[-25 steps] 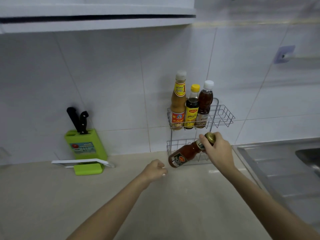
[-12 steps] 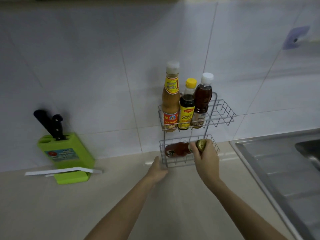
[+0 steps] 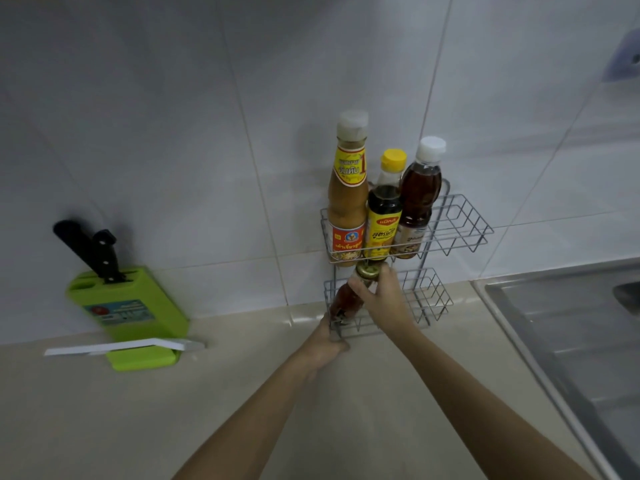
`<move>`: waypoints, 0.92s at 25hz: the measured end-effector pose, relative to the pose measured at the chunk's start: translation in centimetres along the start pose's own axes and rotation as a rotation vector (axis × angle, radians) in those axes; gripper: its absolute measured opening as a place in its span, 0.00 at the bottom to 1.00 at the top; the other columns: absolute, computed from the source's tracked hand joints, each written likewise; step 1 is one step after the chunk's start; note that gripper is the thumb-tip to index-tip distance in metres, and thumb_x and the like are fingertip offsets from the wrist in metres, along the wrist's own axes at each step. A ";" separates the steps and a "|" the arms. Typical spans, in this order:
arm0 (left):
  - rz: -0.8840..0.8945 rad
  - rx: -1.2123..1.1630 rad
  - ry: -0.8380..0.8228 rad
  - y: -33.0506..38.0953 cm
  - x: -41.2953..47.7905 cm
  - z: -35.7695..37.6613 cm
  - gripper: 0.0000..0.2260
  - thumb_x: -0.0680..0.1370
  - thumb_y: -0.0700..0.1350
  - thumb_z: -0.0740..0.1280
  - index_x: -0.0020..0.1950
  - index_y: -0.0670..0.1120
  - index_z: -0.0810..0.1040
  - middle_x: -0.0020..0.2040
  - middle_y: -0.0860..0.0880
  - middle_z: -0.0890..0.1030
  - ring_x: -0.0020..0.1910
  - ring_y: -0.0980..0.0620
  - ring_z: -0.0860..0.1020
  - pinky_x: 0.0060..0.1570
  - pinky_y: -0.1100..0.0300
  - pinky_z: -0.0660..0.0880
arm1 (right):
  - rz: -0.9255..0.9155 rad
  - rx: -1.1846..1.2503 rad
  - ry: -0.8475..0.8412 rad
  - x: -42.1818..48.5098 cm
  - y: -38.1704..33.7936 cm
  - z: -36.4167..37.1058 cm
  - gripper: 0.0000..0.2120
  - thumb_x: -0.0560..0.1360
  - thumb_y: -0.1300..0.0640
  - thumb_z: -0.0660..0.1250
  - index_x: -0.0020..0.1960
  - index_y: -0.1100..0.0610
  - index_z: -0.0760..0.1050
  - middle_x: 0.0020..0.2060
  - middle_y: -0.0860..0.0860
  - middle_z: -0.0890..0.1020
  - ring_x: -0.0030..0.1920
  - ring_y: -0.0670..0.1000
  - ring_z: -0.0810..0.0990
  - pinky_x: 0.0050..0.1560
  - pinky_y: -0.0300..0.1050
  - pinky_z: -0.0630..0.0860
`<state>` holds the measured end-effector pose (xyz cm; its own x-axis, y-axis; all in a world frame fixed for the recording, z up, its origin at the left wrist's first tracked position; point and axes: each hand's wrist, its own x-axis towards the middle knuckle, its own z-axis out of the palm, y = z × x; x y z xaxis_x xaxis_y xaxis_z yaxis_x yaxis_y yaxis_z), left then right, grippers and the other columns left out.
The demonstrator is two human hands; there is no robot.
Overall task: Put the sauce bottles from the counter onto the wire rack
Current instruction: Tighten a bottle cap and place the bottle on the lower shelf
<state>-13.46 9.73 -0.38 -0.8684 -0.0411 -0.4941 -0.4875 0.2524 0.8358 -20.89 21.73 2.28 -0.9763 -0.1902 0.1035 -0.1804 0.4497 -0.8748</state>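
Observation:
A two-tier wire rack [image 3: 460,226] stands against the tiled wall on the counter. Its upper basket holds three upright sauce bottles: a tall tan one [image 3: 347,199], a dark one with a yellow cap [image 3: 384,216] and a brown one with a white cap [image 3: 417,199]. My right hand [image 3: 382,299] grips the neck of a red-brown sauce bottle [image 3: 346,299] with a gold cap, standing nearly upright in the left end of the lower basket. My left hand [image 3: 327,341] is closed on the rack's lower front-left corner.
A green knife block [image 3: 128,306] with two black-handled knives stands at the left by the wall, a white strip lying across its base. A steel sink [image 3: 568,327] with its drainboard fills the right side. A purple wall hook [image 3: 623,57] sits at the upper right.
The bottle went from tilted in front of the rack to lying in the lower basket, then turned nearly upright. My left hand moved forward from the counter to the rack's corner.

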 end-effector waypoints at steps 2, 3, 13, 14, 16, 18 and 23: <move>0.002 0.006 -0.009 -0.3 0.3 0.0 0.35 0.76 0.32 0.64 0.78 0.48 0.51 0.75 0.46 0.63 0.72 0.50 0.63 0.49 0.72 0.69 | -0.050 -0.064 -0.130 0.4 0.2 0.6 0.14 0.75 0.54 0.68 0.56 0.61 0.71 0.49 0.56 0.78 0.49 0.54 0.76 0.45 0.41 0.70; 0.000 0.013 -0.012 -0.4 0.5 -0.1 0.34 0.76 0.33 0.64 0.78 0.48 0.52 0.75 0.47 0.63 0.74 0.49 0.62 0.54 0.70 0.67 | -0.072 -0.108 -0.170 0.5 0.2 0.9 0.14 0.76 0.54 0.67 0.57 0.61 0.71 0.50 0.56 0.79 0.50 0.55 0.77 0.46 0.43 0.71; 0.013 0.043 -0.028 -0.6 1.3 -0.2 0.34 0.74 0.31 0.64 0.77 0.45 0.54 0.71 0.45 0.69 0.62 0.54 0.68 0.56 0.63 0.67 | -0.061 -0.185 -0.230 2.6 -0.1 -0.3 0.17 0.76 0.53 0.66 0.59 0.63 0.72 0.53 0.60 0.82 0.52 0.60 0.80 0.47 0.45 0.73; 0.009 0.049 -0.018 -0.6 1.3 -0.1 0.34 0.74 0.31 0.64 0.77 0.44 0.54 0.71 0.45 0.70 0.62 0.53 0.69 0.56 0.63 0.67 | -0.062 -0.178 -0.242 2.5 -0.2 -0.3 0.17 0.76 0.53 0.67 0.59 0.63 0.72 0.53 0.59 0.82 0.52 0.59 0.80 0.48 0.46 0.75; 0.017 0.055 -0.013 -0.6 1.2 0.1 0.34 0.74 0.32 0.64 0.77 0.44 0.54 0.71 0.44 0.69 0.62 0.53 0.68 0.56 0.62 0.67 | -0.087 -0.176 -0.252 2.0 -0.2 0.1 0.18 0.75 0.52 0.68 0.59 0.62 0.72 0.54 0.59 0.82 0.53 0.58 0.80 0.53 0.52 0.77; 0.022 0.062 -0.016 -0.7 1.2 0.1 0.34 0.74 0.32 0.64 0.77 0.44 0.53 0.71 0.44 0.68 0.63 0.53 0.67 0.56 0.62 0.67 | -0.092 -0.183 -0.244 1.6 -0.3 0.5 0.18 0.75 0.52 0.69 0.58 0.62 0.72 0.54 0.58 0.82 0.55 0.58 0.81 0.55 0.51 0.78; 0.004 0.110 -0.041 -0.3 0.8 -0.3 0.34 0.75 0.34 0.65 0.77 0.45 0.53 0.72 0.44 0.68 0.62 0.52 0.68 0.56 0.63 0.67 | -0.038 -0.101 -0.267 1.2 -0.1 0.2 0.18 0.75 0.53 0.69 0.60 0.61 0.72 0.58 0.58 0.81 0.60 0.57 0.79 0.58 0.51 0.77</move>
<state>-14.01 9.29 -0.95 -0.8647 -0.0012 -0.5023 -0.4697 0.3567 0.8076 -22.07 21.30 2.39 -0.9048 -0.4257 -0.0046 -0.2405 0.5201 -0.8195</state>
